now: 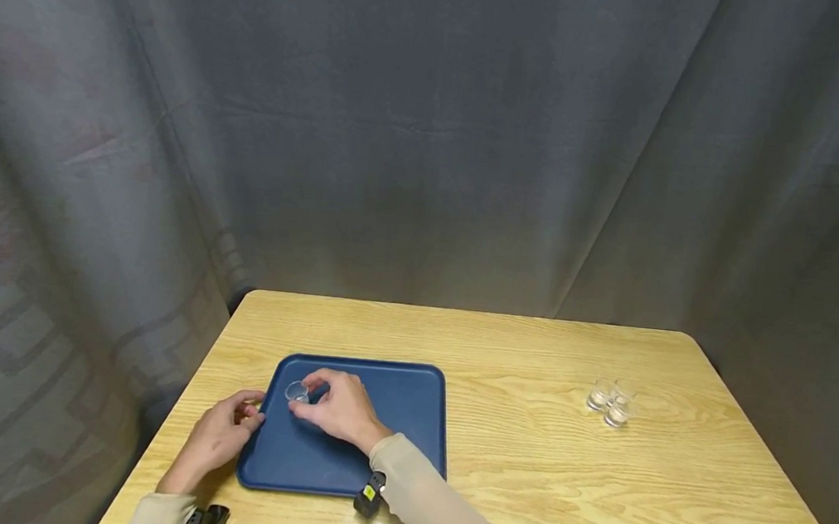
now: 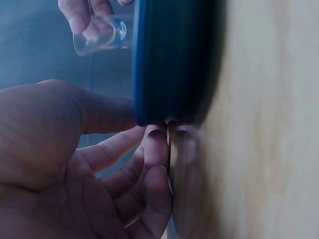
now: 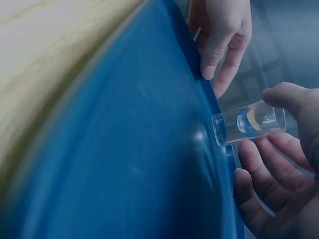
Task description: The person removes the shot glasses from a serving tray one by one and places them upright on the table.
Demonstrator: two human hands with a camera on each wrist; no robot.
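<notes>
A blue tray lies on the wooden table, towards its left side. My right hand pinches a small clear glass between thumb and fingers, over the tray's far left corner. The right wrist view shows this glass with its base just at the tray surface; whether it touches I cannot tell. My left hand grips the tray's left rim. In the left wrist view its thumb meets the rim and its fingers curl beneath the edge.
Three small clear glasses stand bunched together on the right part of the table. A dark curtain hangs behind the table and along its left side. Bare wood lies between the tray and those glasses.
</notes>
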